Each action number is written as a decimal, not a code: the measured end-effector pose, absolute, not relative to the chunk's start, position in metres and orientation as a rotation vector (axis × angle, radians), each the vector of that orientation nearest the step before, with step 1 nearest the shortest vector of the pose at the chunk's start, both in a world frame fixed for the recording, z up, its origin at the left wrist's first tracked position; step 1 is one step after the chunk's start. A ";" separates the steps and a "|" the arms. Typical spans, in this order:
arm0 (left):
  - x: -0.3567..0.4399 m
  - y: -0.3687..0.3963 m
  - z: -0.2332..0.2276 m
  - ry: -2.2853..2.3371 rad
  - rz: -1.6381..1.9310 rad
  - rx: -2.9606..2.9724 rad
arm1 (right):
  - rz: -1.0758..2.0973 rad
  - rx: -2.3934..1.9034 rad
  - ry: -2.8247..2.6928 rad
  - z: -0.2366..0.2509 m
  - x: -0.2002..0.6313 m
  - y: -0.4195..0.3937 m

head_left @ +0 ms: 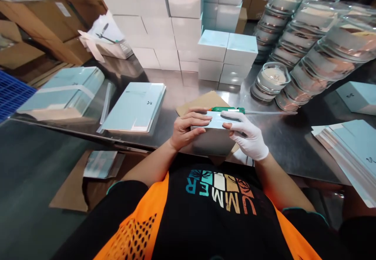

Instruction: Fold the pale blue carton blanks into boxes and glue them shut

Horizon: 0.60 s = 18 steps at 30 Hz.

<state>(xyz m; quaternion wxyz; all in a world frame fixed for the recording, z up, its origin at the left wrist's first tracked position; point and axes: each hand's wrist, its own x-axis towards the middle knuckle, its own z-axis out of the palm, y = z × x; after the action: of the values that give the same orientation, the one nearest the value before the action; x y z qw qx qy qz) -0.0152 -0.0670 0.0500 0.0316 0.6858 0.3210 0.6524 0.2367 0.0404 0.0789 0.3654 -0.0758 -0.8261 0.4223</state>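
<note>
Both my hands hold a small pale box (213,135) at the near edge of a steel table (293,142). My left hand (185,128), bare, grips its left side with the fingers curled over the top. My right hand (246,134), in a white glove, grips its right side. Just behind the box, a green-handled tool (227,110) with a long thin tip lies on a piece of brown cardboard (202,101).
Stacked white boxes (226,56) stand behind. Stacks of clear round lidded containers (305,36) fill the right. Flat light-blue carton blanks (135,107) lie at the left, more (352,150) at the right. Cardboard cartons (38,20) and a blue crate (11,93) are far left.
</note>
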 end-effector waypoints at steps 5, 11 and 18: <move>-0.016 -0.070 0.052 0.966 1.921 2.109 | 1.088 -0.429 -2.076 0.052 0.239 0.036; -0.040 -0.065 0.019 1.146 2.030 1.785 | 1.269 -0.832 -2.063 0.031 0.238 0.028; -0.061 -0.096 -0.048 1.653 1.506 1.995 | 1.256 -0.883 -1.352 0.123 0.167 0.139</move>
<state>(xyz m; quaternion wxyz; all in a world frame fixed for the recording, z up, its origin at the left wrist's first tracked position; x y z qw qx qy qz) -0.0609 -0.0957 -0.0482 0.0724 0.6640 0.5503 0.5011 0.1675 0.1385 0.1227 0.5208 -0.3683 -0.5641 0.5242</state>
